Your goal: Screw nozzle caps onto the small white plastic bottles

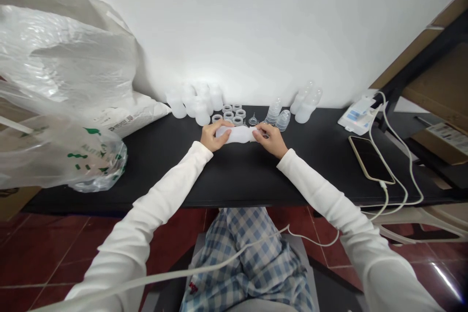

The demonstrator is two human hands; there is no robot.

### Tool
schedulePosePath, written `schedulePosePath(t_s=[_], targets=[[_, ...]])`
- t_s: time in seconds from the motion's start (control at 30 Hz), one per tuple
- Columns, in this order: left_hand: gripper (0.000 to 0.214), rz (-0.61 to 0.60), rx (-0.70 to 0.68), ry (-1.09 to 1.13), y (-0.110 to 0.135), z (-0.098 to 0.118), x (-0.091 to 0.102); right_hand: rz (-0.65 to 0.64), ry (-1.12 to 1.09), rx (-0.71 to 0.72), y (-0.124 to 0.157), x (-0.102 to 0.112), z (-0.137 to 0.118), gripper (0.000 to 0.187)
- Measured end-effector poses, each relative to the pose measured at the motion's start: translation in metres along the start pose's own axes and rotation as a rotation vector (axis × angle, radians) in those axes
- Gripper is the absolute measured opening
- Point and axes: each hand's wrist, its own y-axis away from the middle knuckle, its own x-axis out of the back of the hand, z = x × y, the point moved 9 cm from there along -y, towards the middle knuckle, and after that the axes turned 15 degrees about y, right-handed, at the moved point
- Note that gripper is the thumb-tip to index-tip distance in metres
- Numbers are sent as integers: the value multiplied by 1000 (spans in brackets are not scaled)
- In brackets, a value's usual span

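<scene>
Black table [153, 165] against a white wall [256, 24], a pale bottle [237, 134] held level above its middle.
Loose bottles [196, 102] stand along the back edge, left of some rings [228, 117]; the left hand [211, 136] is closed around the held bottle's left end, the right hand [272, 139] pinches its right end; domed bottles [309, 106] stand farther right, and a phone [371, 158] lies towards the right edge.

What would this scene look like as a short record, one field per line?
Held item: whitish bottle, lying sideways
Left hand: gripping one end
Right hand: pinching the other end
Surface: black table
Behind hands: translucent rings, clear domed pieces
Back left: standing whitish bottles
Back right: two clear-topped bottles
Far right: phone, cable plugged in
Far left: plastic bags
</scene>
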Motion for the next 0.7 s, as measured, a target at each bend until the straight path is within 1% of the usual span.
schedulePosePath(t_s=[0.07,0.17,0.27,0.33,0.43,0.53,0.57,0.63,0.7], targets=[[49,-26,-34,-51,2,1,-2,-34,-108,-78,0,-3,2,52],[48,-76,-64,-110,2,0,-8,-52,-238,-126,-1,-6,2,59],[48,-119,-50,-160,0,-5,-12,-68,-297,-149,-2,-6,3,61],[49,-137,-27,-192,-1,-9,-14,-69,-293,-169,-2,-4,5,63],[50,-125,-38,-197,-2,-10,-14,-50,-199,-184,-3,1,11,61],[52,-59,-45,-161,-2,-11,-9,-15,-19,-106,-5,7,10,57],[52,-36,-39,-147,-1,-13,-7,25,57,-66,-6,12,9,55],[50,15,-24,-120,-1,-15,-2,162,220,-19,-7,28,9,50],[48,86,-10,-95,-2,-17,4,323,356,-57,-5,46,16,41]])
